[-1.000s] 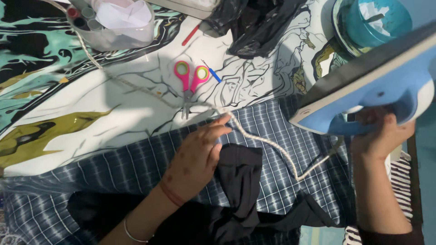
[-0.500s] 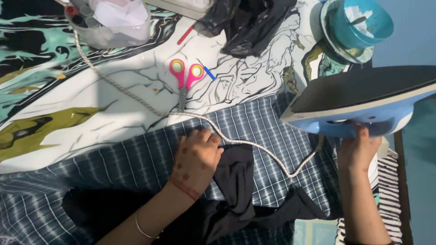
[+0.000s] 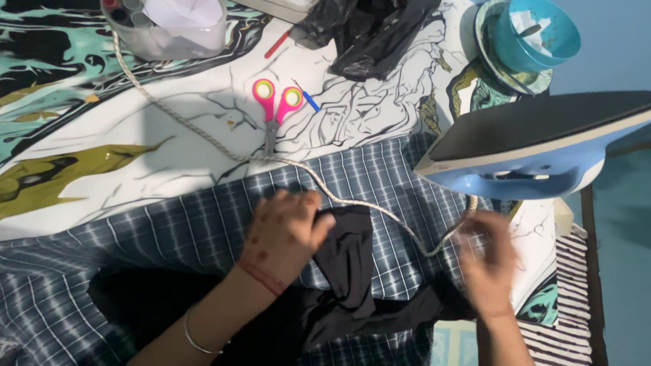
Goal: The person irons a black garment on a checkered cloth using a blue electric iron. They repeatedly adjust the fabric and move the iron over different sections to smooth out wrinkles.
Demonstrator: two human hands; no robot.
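With my blue steam iron (image 3: 536, 152) parked on its heel at the right, my left hand (image 3: 285, 234) presses flat, fingers spread, on the crumpled black cloth (image 3: 349, 261) atop the checked blue-grey fabric (image 3: 169, 237), while my right hand (image 3: 485, 261) (too blurred to read its fingers) reaches in, so smoothing it flat seems next.

Beyond your work you have pink-handled scissors (image 3: 277, 102), a crumpled black plastic bag (image 3: 369, 34), a teal bowl (image 3: 536, 34) and what looks like a clear tub (image 3: 166, 30).

We see a matt black cloth (image 3: 349, 251), a glossy blue plastic iron (image 3: 536, 159), and a braided cord (image 3: 203, 139) at ten o'clock.
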